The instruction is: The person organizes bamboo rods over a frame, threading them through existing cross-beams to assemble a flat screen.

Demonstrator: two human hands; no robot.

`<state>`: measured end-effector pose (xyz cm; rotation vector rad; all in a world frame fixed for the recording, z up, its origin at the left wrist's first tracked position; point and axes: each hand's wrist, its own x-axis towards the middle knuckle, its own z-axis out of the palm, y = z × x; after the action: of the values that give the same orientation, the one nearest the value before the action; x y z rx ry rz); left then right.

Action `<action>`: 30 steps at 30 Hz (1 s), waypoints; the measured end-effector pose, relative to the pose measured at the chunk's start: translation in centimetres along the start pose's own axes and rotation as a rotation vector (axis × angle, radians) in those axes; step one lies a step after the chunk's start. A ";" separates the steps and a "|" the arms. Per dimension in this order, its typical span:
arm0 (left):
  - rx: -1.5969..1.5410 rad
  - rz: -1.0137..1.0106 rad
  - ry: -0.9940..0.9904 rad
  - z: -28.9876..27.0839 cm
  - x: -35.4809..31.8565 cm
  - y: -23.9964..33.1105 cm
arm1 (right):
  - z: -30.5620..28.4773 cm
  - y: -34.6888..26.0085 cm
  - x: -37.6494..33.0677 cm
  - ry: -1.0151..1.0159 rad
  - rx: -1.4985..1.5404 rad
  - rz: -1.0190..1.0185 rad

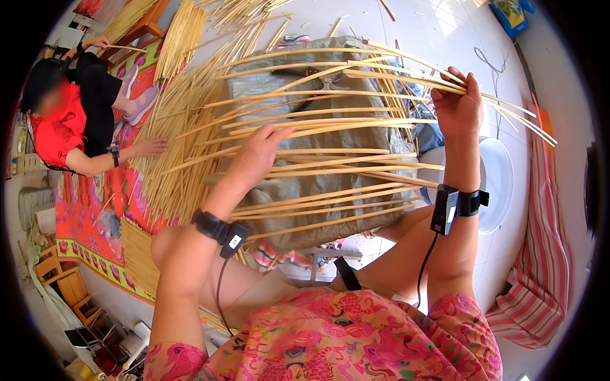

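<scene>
Pale floor tiles (432,22) surround a low block under wrinkled grey cloth (298,242), across which a spaced row of long, slim, straw-yellow sticks (337,152) lies roughly crosswise. Sorting or setting out these sticks seems to be the step in hand; the next move probably calls for lowering the held ones into line without disturbing the row.

The right hand (460,105) holds a small bunch of straw-yellow sticks (406,79) over the block's right side, fingers curled around it, the right forearm (462,159) nearly upright. Reaching up and inward, the left forearm (219,197) brings the left hand (254,155) over the row, fingertips close together at a stick; whether they grip it, I cannot tell.

Beyond the row rests a black-handled metal cutting tool (328,82). Farther left spreads a dense heap of similar sticks (184,120), then a co-worker in red (60,127).
</scene>
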<state>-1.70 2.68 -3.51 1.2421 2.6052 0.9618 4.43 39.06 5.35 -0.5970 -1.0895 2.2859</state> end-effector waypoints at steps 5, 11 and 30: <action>0.034 0.095 -0.078 0.5 0.1 1.2 | 0.3 0.0 -0.1 0.033 -0.009 -0.002; 0.155 0.071 -0.397 1.4 -2.3 1.1 | 0.2 0.0 -0.2 0.047 -0.006 -0.002; 0.122 -0.117 -0.155 0.0 -0.6 -0.3 | 0.1 -0.1 -0.1 0.040 -0.025 -0.010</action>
<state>-1.53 2.12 -3.73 1.1255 2.6141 0.6678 4.52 38.99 5.51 -0.6435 -1.1011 2.2451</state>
